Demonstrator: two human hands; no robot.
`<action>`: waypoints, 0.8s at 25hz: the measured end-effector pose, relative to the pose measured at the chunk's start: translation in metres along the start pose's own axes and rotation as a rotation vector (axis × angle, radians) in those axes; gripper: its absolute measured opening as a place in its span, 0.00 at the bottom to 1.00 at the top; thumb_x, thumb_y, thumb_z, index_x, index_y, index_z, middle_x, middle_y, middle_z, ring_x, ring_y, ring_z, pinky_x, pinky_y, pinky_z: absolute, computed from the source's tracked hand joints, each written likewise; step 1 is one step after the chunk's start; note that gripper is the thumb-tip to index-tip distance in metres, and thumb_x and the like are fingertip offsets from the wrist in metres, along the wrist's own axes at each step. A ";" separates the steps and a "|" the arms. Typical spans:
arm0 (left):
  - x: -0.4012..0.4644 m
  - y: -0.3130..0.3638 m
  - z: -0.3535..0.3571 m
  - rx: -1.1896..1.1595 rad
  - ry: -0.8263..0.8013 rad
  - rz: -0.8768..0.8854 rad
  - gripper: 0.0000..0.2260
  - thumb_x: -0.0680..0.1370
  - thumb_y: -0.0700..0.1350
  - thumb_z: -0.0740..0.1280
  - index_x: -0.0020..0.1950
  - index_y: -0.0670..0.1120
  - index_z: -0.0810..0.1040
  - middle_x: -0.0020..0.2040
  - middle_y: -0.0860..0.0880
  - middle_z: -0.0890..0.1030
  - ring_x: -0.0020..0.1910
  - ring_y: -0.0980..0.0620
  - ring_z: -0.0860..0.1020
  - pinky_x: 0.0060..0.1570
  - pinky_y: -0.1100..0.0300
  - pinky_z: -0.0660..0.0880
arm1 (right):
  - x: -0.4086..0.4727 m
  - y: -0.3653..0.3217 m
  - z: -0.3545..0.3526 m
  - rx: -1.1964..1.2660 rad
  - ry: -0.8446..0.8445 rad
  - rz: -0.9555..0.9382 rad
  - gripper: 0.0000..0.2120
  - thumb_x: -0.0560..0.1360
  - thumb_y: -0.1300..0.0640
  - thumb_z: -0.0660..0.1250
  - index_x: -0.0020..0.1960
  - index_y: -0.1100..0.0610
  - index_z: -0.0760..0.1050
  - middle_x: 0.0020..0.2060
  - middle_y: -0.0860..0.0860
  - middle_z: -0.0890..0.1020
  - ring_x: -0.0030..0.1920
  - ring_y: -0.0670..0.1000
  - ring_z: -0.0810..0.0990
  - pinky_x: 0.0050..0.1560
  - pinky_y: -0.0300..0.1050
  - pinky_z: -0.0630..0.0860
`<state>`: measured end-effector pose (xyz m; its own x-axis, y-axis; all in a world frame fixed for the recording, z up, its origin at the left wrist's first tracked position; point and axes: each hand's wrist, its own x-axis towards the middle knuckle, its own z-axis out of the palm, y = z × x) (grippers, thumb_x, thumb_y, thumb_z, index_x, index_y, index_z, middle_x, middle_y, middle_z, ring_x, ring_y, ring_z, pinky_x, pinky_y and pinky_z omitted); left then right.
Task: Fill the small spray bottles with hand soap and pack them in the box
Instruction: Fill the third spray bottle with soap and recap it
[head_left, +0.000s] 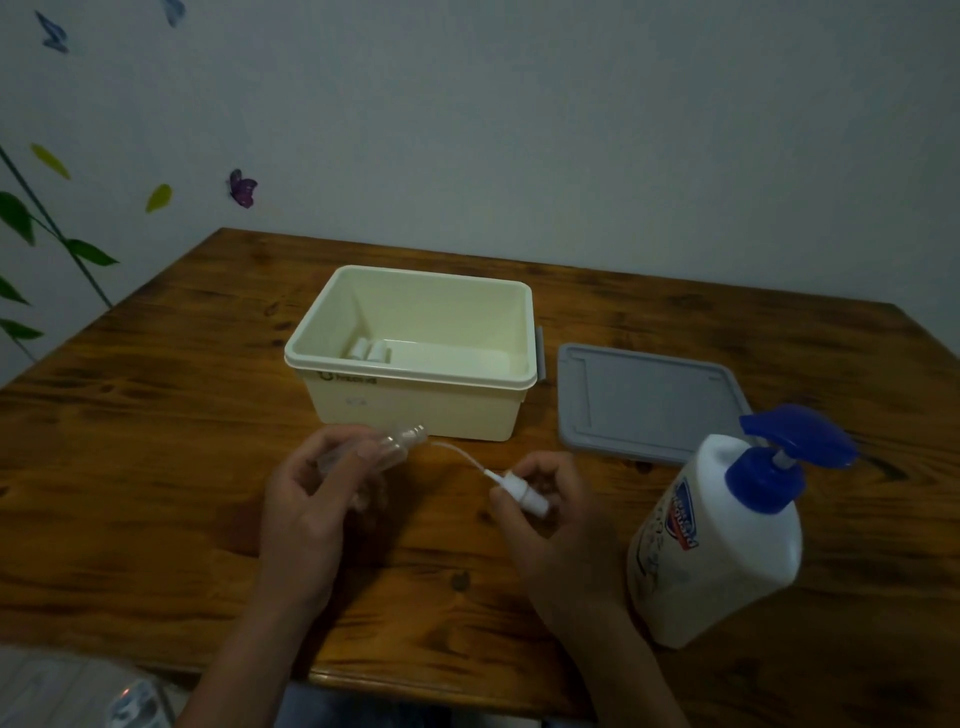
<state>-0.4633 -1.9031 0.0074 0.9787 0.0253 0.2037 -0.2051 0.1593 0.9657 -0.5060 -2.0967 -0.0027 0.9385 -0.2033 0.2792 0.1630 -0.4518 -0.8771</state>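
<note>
My left hand (306, 512) holds a small clear spray bottle (387, 446), tilted with its open neck pointing up and right. My right hand (556, 514) grips the white spray head (522, 493); its thin dip tube (457, 453) curves left toward the bottle's neck and is out of the bottle. A cream plastic box (415, 410) stands open behind my hands, with two small white-capped bottles (370, 351) lying at its bottom left. The big white hand soap bottle (722, 540) with a blue pump stands at the right.
A grey lid (649, 400) lies flat to the right of the box. All of it sits on a wooden table (156, 467) whose near edge runs below my wrists. A pale wall with butterfly stickers stands behind.
</note>
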 end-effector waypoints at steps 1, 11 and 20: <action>0.000 0.001 0.001 -0.045 0.027 0.004 0.19 0.65 0.59 0.74 0.46 0.46 0.81 0.35 0.44 0.78 0.30 0.51 0.74 0.27 0.63 0.71 | 0.000 0.001 0.003 -0.104 -0.011 -0.027 0.11 0.72 0.55 0.70 0.46 0.42 0.71 0.41 0.42 0.77 0.41 0.43 0.77 0.40 0.46 0.80; -0.004 0.001 0.005 0.117 0.005 0.109 0.15 0.69 0.55 0.70 0.55 0.55 0.80 0.47 0.45 0.83 0.44 0.45 0.82 0.41 0.55 0.79 | 0.001 0.003 0.014 -0.506 -0.184 -0.188 0.12 0.74 0.48 0.63 0.57 0.44 0.71 0.52 0.39 0.75 0.55 0.41 0.68 0.57 0.42 0.68; -0.007 0.018 0.032 0.150 -0.028 0.229 0.12 0.68 0.53 0.70 0.50 0.58 0.78 0.48 0.51 0.82 0.46 0.55 0.81 0.40 0.68 0.77 | -0.020 -0.046 -0.016 -0.365 -0.025 -0.246 0.10 0.75 0.46 0.59 0.56 0.43 0.70 0.51 0.36 0.73 0.54 0.38 0.72 0.52 0.33 0.72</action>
<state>-0.4745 -1.9323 0.0287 0.9066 0.0163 0.4217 -0.4218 0.0047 0.9067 -0.5373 -2.0854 0.0386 0.8929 -0.0318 0.4492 0.2690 -0.7622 -0.5888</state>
